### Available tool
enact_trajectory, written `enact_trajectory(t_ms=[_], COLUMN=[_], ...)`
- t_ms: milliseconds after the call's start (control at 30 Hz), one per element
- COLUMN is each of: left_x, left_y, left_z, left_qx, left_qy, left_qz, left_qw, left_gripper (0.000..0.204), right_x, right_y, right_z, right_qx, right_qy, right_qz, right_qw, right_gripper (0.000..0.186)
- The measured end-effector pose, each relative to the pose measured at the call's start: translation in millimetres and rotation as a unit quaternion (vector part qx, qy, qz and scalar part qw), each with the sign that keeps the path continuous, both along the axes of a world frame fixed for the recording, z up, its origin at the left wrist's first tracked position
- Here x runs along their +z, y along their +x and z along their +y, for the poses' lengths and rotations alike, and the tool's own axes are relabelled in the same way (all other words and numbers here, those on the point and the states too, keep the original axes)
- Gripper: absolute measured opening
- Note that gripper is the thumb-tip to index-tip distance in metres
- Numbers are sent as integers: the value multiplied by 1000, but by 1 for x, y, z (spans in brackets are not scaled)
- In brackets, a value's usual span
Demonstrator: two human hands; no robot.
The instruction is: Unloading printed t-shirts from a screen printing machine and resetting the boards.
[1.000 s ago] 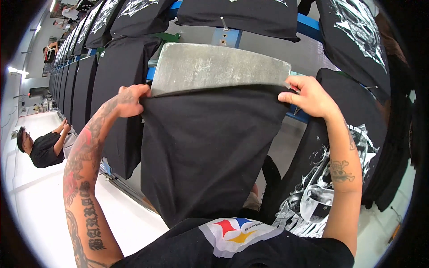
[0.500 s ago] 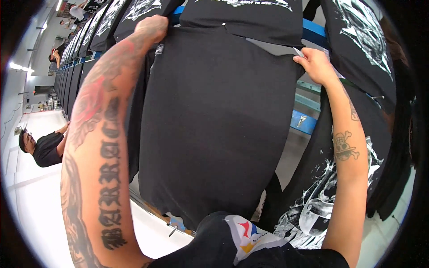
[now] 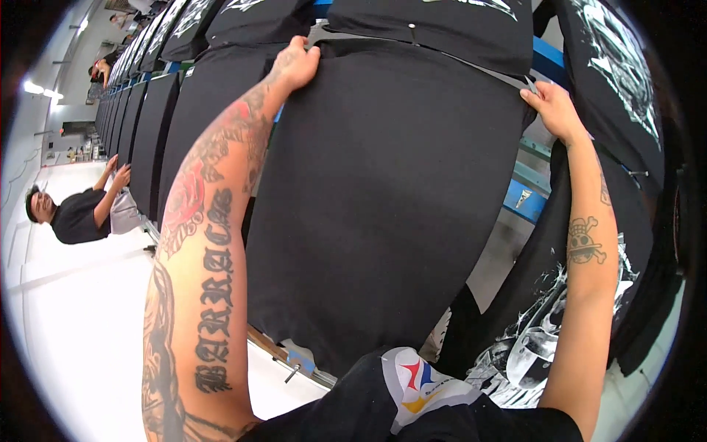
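A plain black T-shirt (image 3: 390,177) lies stretched flat over a long board in front of me, its near end against my body. At its far left corner my left hand (image 3: 297,65) is closed on the fabric edge. My right hand (image 3: 552,110) pinches the far right corner between thumb and fingers. Along the far edge, between the hands, a strip of the grey board (image 3: 486,70) shows past the cloth. The board under the rest of the shirt is hidden.
Printed black shirts (image 3: 626,66) lie on boards beyond and at the right. A row of black-covered boards (image 3: 156,140) runs off to the left, where a co-worker (image 3: 81,210) stands. Blue metal bars (image 3: 524,199) and a clamp (image 3: 298,361) sit close by.
My left hand has shifted right onto the shirt's far left corner, drawing the far edge nearer, so more grey board shows. The view has swung left; the co-worker's hands now show.
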State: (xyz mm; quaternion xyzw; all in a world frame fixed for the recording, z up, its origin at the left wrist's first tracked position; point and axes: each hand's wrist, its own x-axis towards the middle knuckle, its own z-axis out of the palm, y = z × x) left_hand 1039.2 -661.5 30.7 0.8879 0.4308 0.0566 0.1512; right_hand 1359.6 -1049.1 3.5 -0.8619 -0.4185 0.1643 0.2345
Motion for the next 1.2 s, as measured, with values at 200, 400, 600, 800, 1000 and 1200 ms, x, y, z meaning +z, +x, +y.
enact_trajectory(t_ms=[200,400,600,800,1000,1200], left_x=[17,28,29,7,-9,-37], left_y=[-140,-351,-485,-490,-500,-542], left_z=[-74,-187,-302,-330,-324,-461], left_qx=[-93,84,232,460,507,458], left_qy=[-31,-224,-173,-496,-372,-266], left_qz=[-11,-8,24,-546,-519,-306], left_qw=[995,971,957,494,579,791], left_gripper=[47,48,50,52,28,32], right_x=[9,14,36,15,-11,39], right_y=[-20,-32,-58,-75,-71,-97], right_z=[3,0,11,27,28,-9], right_qx=[-24,46,-62,-89,-186,-82], right_qy=[180,130,-118,77,124,88], right_qz=[-19,-18,159,469,86,-145], right_qw=[983,990,978,875,971,982], right_gripper=[34,45,50,52,54,49])
